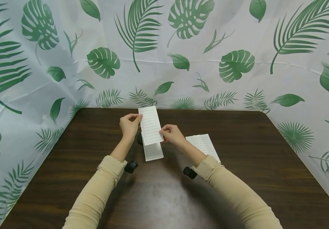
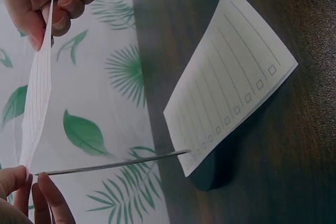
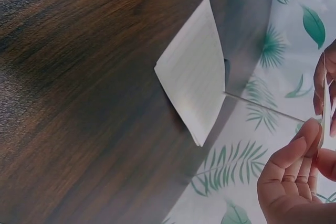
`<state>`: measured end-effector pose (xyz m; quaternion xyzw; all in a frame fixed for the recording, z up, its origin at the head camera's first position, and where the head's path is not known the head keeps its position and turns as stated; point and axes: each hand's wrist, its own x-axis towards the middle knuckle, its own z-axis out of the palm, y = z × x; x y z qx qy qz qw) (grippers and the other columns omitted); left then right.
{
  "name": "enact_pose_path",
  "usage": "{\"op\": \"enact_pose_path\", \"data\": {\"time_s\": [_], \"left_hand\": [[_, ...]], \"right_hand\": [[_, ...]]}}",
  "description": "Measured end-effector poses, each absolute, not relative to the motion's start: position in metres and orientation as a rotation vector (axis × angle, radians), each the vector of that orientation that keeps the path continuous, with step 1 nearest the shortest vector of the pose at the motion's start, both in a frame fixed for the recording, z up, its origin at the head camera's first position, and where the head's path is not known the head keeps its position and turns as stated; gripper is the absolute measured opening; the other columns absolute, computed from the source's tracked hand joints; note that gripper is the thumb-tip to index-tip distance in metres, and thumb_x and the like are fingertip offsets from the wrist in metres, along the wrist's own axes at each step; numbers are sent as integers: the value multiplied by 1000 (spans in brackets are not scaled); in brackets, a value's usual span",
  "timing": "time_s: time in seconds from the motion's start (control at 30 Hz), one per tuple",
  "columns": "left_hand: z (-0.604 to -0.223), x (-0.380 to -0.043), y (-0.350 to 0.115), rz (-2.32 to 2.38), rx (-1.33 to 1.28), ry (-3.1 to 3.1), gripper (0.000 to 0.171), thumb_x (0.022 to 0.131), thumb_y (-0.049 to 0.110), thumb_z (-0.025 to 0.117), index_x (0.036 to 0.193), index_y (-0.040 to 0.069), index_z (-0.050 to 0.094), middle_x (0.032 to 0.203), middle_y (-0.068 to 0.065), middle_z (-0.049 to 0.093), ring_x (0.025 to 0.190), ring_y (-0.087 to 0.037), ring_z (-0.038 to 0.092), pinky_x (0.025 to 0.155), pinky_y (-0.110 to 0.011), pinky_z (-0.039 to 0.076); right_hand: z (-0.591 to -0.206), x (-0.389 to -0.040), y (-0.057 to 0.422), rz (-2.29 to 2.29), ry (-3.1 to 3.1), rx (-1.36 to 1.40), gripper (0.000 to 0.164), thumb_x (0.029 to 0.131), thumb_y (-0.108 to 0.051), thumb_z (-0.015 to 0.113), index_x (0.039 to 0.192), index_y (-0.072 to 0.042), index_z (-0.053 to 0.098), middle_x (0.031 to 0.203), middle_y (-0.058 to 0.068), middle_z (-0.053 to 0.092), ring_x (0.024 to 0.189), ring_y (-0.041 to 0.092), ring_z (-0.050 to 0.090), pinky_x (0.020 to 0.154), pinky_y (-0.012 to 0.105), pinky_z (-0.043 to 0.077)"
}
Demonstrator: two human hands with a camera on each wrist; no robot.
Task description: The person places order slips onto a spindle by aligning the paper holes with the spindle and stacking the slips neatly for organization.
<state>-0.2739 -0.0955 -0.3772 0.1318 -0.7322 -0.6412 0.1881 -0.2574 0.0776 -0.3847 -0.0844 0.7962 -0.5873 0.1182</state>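
Both hands hold up a white lined sheet [image 1: 150, 124] above the dark wooden table. My left hand [image 1: 129, 126] pinches its upper left edge between thumb and fingers. At its lower right edge, my right hand [image 1: 172, 133] pinches it too. Below it lies a lined paper [image 2: 226, 82] with a column of small checkboxes, resting on a dark object [image 2: 205, 174]. In the left wrist view, a thin strip [image 2: 115, 166] runs from the left fingertips to this paper. The right wrist view shows the held sheet [image 3: 326, 103] nearly edge-on.
More white lined sheets [image 1: 205, 145] lie on the table [image 1: 253, 178], partly behind the right forearm. Black pieces [image 1: 190, 172] show under the wrists. A leaf-patterned curtain [image 1: 196, 73] stands behind the table and along its sides.
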Motion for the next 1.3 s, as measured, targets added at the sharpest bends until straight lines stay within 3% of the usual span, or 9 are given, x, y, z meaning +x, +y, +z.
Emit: {"op": "enact_pose_path", "data": {"time_s": [0.13, 0.33, 0.53, 0.73, 0.87, 1.03, 1.17, 1.3], "left_hand": [[-380, -274, -95, -1791, 370, -2067, 17, 84, 13, 70, 89, -3, 72, 75, -5, 65, 56, -20, 60, 45, -13, 50], [-383, -273, -95, -1760, 358, -2070, 18, 84, 14, 70, 89, -3, 72, 76, -7, 65, 46, -3, 52, 44, -13, 49], [-385, -275, -97, -1730, 363, -2072, 17, 84, 14, 69, 89, -3, 72, 78, -12, 67, 44, 0, 51, 44, -14, 50], [-386, -277, -96, -1697, 370, -2113, 18, 84, 15, 68, 91, -2, 72, 82, -14, 67, 44, -2, 50, 46, -20, 52], [-386, -278, -94, -1641, 391, -2133, 18, 84, 15, 68, 90, -1, 72, 85, -15, 68, 55, -8, 53, 49, -15, 46], [-389, -281, -92, -1602, 391, -2159, 18, 84, 15, 66, 90, -1, 72, 89, -17, 69, 76, -21, 59, 59, -21, 42], [-390, -281, -94, -1683, 403, -2138, 19, 84, 15, 66, 91, -1, 71, 83, -12, 66, 70, -17, 56, 55, -18, 44], [-388, -281, -98, -1943, 411, -2054, 22, 86, 14, 66, 96, -5, 69, 75, 0, 57, 67, -13, 53, 48, -15, 47]], "right_hand": [[-387, -257, 79, -1707, 2334, -259, 17, 94, -3, 52, 98, 12, 57, 68, 4, 61, 56, 7, 55, 54, 20, 53], [-388, -256, 77, -1716, 2326, -265, 16, 95, -3, 51, 98, 12, 57, 70, 5, 62, 57, 7, 55, 56, 21, 54], [-386, -257, 75, -1733, 2314, -280, 16, 95, -2, 51, 97, 12, 57, 72, 9, 64, 56, 7, 57, 60, 27, 59], [-386, -257, 76, -1716, 2316, -278, 16, 94, -2, 50, 97, 13, 57, 71, 7, 62, 56, 8, 57, 55, 22, 56], [-387, -257, 77, -1711, 2324, -286, 16, 94, -2, 50, 96, 12, 57, 72, 9, 64, 56, 8, 57, 55, 22, 55], [-388, -257, 77, -1703, 2327, -267, 16, 94, -2, 51, 97, 13, 57, 75, 12, 65, 57, 9, 58, 56, 24, 56], [-389, -258, 77, -1697, 2315, -276, 17, 94, -2, 51, 98, 13, 57, 76, 14, 66, 57, 8, 58, 59, 27, 59], [-390, -260, 76, -1697, 2304, -257, 16, 94, -2, 51, 98, 13, 57, 74, 10, 65, 57, 9, 58, 68, 39, 61]]}}
